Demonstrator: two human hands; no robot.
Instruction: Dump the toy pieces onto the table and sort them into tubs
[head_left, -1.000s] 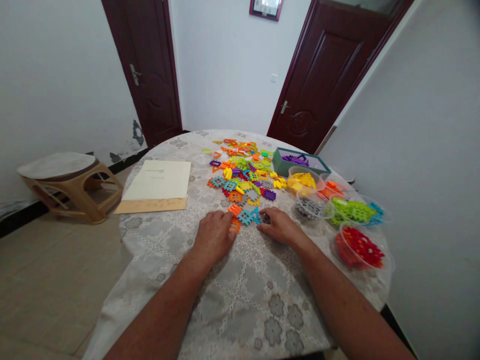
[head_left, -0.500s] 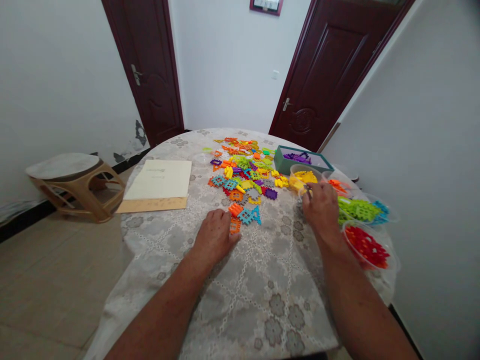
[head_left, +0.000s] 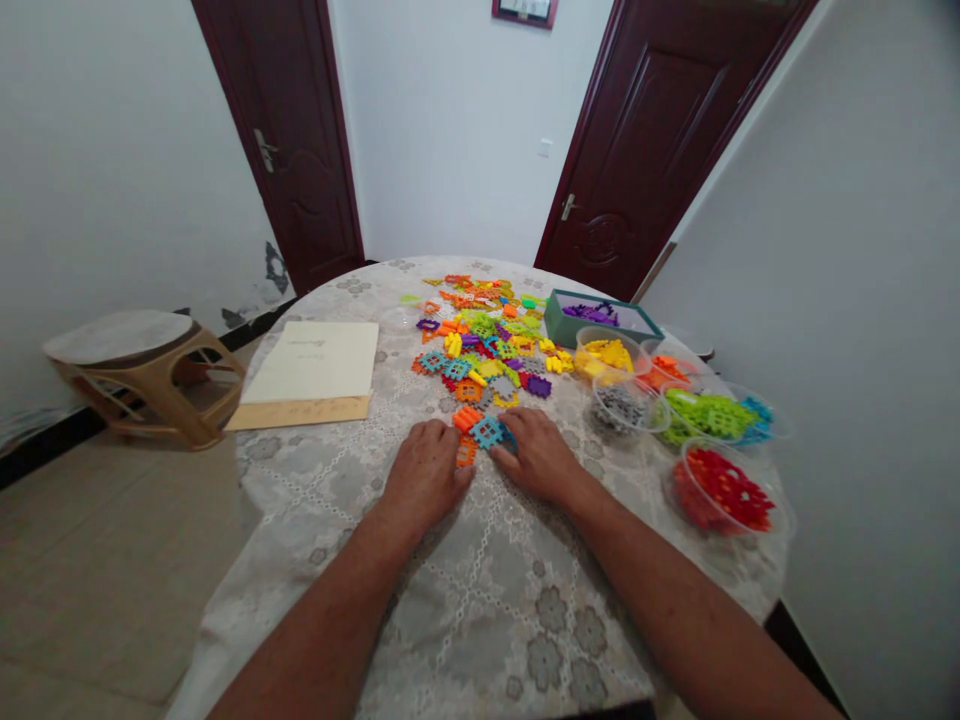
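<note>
Right of the right hand [head_left: 536, 455], tubs [head_left: 694, 508] hold pieces [head_left: 727, 490] grouped by colour; ahead of both hands, a mixed pile [head_left: 491, 368] looks left unsorted. The left hand [head_left: 427, 465] touches orange pieces [head_left: 466, 418], the right blue pieces [head_left: 487, 432]; whether either grasps, I cannot tell.

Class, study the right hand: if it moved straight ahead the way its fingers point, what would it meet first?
Most likely the blue square lattice piece, just beyond the second blue piece partly hidden by the right hand. Depth is hard to judge from this view.
</note>
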